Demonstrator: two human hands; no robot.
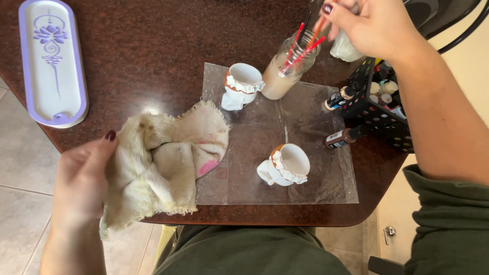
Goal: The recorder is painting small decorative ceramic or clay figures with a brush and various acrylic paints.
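At the far left corner of the table (153,46) a long white tray (53,61) with a lilac rim and a lotus design is laid lengthwise, well apart from the work.

At the near edge a stained cream rag (163,163) is gripped by the left hand (81,183), the fingers closed on its left side while the rest is spread over the table and onto the near left corner of a clear plastic sheet (265,127). The rag is best kept flat and within reach, so that wet bristles can be blotted on a clean patch rather than on the pink smear.

On the sheet two small white-and-brown ceramic cups (243,84) (286,165) are set on their sides, one towards the far edge, one near.

At the sheet's far edge stands a glass jar (286,66) of cloudy water holding red-handled brushes (304,43). One handle appears pinched by the right hand (372,25) above the jar, though the grip is partly cropped. The brush is best lifted straight up and drained against the glass, so that the jar is not tipped.

Two paint bottles (344,136) lie beside a black basket (379,107) at the right edge.
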